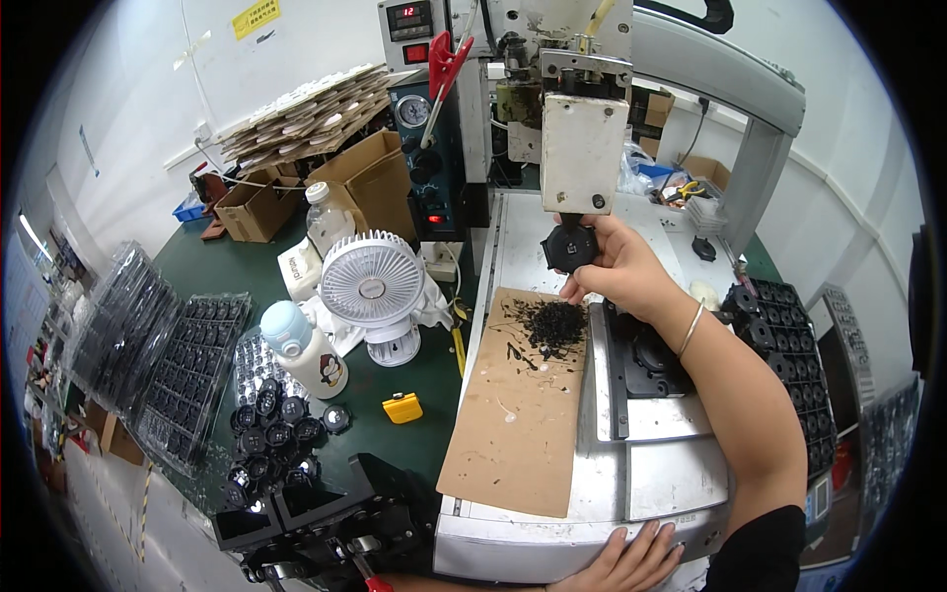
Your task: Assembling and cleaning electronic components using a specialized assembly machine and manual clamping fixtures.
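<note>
My right hand (pixel 626 261) pinches a round black plastic part (pixel 569 247) by its right side. The part is held up under the white dispensing head (pixel 579 153), its top edge at the dark nozzle. Whether nozzle and part touch, I cannot tell. Below lies a brown cardboard sheet (pixel 513 434) bearing a pile of black scraps (pixel 554 326). My left hand (pixel 626 564) rests with outstretched fingers on the front edge of the white machine bed (pixel 533 548), holding nothing. Beneath my right forearm sits a black fixture (pixel 646 360).
Left on the green table stand a white fan (pixel 370 281), a bottle with a blue lid (pixel 306 350), a yellow case (pixel 402 407) and a heap of black round parts (pixel 271 434). A black clamp fixture (pixel 326 503) is at the front. Trays of parts (pixel 794 365) lie right.
</note>
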`<action>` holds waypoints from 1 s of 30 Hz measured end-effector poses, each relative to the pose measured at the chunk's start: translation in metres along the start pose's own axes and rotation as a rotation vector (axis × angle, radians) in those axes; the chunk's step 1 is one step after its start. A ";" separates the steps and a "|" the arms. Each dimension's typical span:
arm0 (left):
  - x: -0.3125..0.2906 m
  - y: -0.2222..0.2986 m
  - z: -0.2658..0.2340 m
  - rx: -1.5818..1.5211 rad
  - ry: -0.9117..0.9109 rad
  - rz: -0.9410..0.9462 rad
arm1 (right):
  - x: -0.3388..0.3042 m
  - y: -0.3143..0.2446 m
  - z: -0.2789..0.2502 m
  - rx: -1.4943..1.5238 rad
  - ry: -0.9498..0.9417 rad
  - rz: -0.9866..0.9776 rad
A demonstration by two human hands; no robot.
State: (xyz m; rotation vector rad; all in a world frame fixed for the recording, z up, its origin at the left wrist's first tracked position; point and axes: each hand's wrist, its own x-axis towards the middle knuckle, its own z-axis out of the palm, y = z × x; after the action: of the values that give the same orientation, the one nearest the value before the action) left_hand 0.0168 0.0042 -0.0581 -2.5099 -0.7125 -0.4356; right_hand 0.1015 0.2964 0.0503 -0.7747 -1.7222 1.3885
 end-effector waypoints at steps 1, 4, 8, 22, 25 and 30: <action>0.000 0.000 0.000 0.004 0.006 -0.006 | 0.000 0.000 0.000 -0.004 -0.002 0.004; 0.001 0.001 0.001 0.007 0.019 -0.014 | -0.001 0.001 -0.002 -0.012 0.000 0.017; 0.002 0.001 0.003 -0.003 0.014 -0.008 | -0.001 0.002 -0.003 -0.001 -0.023 -0.013; 0.002 0.002 0.000 0.008 -0.016 -0.005 | 0.004 0.002 0.001 0.026 -0.065 -0.008; 0.001 0.002 0.000 0.011 -0.010 -0.009 | 0.005 0.002 0.002 0.026 -0.069 -0.010; 0.001 0.004 0.002 0.014 -0.003 -0.014 | 0.006 0.002 0.003 0.029 -0.061 -0.009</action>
State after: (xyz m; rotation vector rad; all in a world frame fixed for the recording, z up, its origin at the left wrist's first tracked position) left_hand 0.0196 0.0028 -0.0606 -2.4944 -0.7327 -0.4301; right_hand 0.0960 0.3000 0.0492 -0.7145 -1.7459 1.4413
